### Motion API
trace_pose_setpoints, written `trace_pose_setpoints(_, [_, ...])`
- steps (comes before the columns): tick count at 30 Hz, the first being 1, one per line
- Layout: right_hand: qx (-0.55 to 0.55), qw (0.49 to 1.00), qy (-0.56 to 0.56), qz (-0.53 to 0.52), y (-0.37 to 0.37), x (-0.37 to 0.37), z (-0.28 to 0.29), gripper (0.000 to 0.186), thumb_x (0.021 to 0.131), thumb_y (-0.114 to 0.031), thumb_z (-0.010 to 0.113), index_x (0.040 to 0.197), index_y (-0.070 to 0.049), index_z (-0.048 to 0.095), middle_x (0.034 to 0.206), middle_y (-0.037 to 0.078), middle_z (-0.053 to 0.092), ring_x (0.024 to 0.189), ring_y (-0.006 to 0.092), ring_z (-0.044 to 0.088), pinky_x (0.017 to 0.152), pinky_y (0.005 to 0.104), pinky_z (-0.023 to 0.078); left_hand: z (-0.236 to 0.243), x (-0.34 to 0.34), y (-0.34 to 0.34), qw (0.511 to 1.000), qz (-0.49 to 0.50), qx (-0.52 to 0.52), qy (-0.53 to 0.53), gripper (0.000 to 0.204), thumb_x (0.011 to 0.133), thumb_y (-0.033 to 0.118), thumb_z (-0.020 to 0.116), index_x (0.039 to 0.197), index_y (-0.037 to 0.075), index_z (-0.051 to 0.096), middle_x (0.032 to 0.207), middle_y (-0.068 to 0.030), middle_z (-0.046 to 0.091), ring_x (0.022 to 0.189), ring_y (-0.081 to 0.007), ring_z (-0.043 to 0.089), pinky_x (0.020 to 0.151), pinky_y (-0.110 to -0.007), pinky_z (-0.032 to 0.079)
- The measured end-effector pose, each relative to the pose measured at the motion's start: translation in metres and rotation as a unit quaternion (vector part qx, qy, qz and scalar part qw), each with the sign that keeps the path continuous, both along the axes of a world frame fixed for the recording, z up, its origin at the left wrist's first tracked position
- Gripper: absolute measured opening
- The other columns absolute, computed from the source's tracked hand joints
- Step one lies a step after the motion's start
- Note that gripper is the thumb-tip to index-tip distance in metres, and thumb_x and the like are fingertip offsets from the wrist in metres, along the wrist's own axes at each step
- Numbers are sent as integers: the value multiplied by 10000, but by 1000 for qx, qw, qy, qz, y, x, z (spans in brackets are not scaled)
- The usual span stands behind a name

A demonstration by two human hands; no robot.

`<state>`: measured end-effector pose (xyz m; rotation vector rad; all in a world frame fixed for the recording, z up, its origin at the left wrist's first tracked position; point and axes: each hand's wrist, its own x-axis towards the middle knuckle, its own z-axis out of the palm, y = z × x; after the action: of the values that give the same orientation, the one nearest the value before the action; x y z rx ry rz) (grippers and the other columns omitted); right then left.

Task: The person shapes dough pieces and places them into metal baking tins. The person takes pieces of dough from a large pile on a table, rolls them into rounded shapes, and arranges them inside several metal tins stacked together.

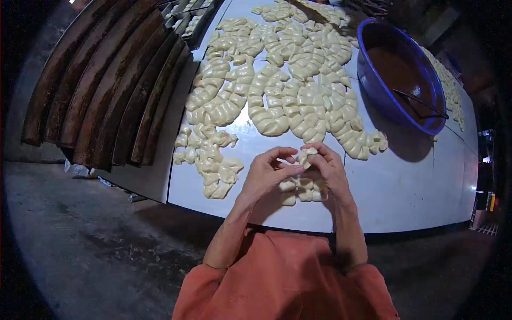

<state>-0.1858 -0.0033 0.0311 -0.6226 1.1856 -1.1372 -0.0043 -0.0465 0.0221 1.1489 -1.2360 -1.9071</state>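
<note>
Close in front of my body, both hands meet over the near edge of the table. A small, pale lump of dough (305,158) is pinched between them. My right hand (332,169) grips it with thumb and fingers. My left hand (266,173) has its fingers curled, and its thumb presses against the lump's lower left side. Just below the hands, several cut dough pieces (305,193) lie close together on the white tabletop (397,189), partly hidden by my hands. Beyond them, sheets of glossy, scored dough (306,104) spread over the table.
A loose dough cluster (216,165) lies left of my hands. At the right stands a deep blue basin (368,69) holding brown stuff and a thin dark-handled tool (421,103). Long, dark, rust-brown trays (101,85) are stacked at the left. More dough (450,88) lies past the basin.
</note>
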Motion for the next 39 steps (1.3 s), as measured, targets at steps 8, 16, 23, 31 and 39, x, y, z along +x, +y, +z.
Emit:
trace_pose_setpoints(8, [14, 998, -37, 52, 3, 5, -3, 238, 977, -89, 510, 1162, 20, 612, 1074, 100, 665, 935, 147, 676, 709, 267, 573, -1, 4, -10, 997, -21, 38, 62, 288, 879, 166, 779, 1099, -10, 718, 926, -73, 726, 767, -102, 653, 684, -248, 532])
trace_pose_setpoints(16, [4, 991, -132, -2, -3, 5, -11, 279, 959, -232, 596, 1106, 3, 630, 996, 98, 671, 869, 169, 679, 763, 298, 576, 2, 2, 13, 996, 68, 25, 43, 318, 876, 121, 770, 1145, -30, 693, 879, -40, 688, 837, -121, 676, 723, -262, 546])
trace_pose_setpoints(23, [14, 995, -47, 92, -8, 9, -4, 257, 947, -139, 676, 1155, -2, 611, 1011, 94, 674, 866, 139, 669, 741, 277, 582, -12, 9, 14, 998, 50, 3, 28, 309, 908, 169, 751, 1157, -12, 725, 896, -51, 732, 769, -77, 650, 661, -231, 518])
trace_pose_setpoints(31, [-9, 980, 117, 162, -9, 28, 2, 289, 900, -125, 704, 1127, 46, 651, 1014, 76, 665, 928, 125, 640, 787, 262, 529, -3, 18, 27, 958, 162, 175, 157, 161, 902, 89, 744, 1014, -16, 694, 897, -42, 685, 771, -75, 636, 679, -216, 519])
trace_pose_setpoints(39, [-23, 936, 230, 267, -10, 27, 14, 218, 849, -146, 684, 967, 35, 712, 740, 63, 673, 677, 126, 639, 631, 284, 517, -18, 53, 26, 984, 103, 129, 67, 172, 866, 32, 736, 980, -54, 638, 880, -119, 684, 775, -165, 668, 726, -302, 571])
